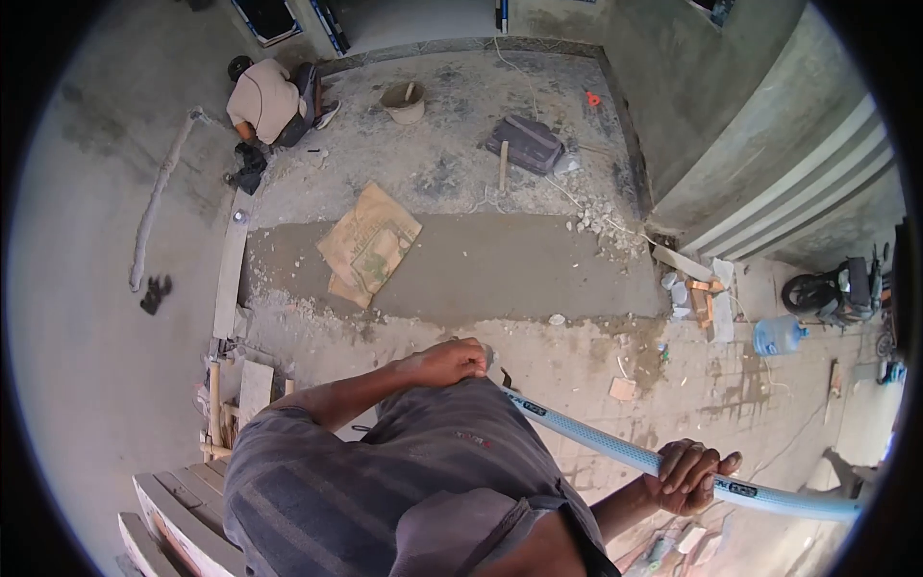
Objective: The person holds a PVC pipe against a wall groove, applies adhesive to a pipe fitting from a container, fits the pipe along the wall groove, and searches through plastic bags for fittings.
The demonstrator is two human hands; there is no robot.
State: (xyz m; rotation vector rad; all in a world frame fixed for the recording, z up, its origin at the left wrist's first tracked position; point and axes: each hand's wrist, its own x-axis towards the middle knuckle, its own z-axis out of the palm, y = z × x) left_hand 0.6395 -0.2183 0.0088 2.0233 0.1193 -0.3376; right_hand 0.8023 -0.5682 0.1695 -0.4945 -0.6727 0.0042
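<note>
A light-blue patterned hose [586, 438] runs from the right edge up toward my waist. My right hand [687, 476] is wrapped around it, fingers closed. In front of my shirt, my left hand [452, 362] is closed where the hose's near end meets it; my fist and shirt hide that end partly. A small grey blur shows just past the left fingertips. Beyond my hands, a darker strip of wet-looking mortar [510, 264] crosses the floor. A flattened paper sack [370, 240] lies on it.
A person [264, 104] crouches at the far left beside a bucket [404, 103]. A grey bag-like bundle [527, 144] and rubble [606, 226] lie to the right. A water jug [777, 337] and a motorcycle [832, 291] stand far right. Wooden boards [187, 510] are at left.
</note>
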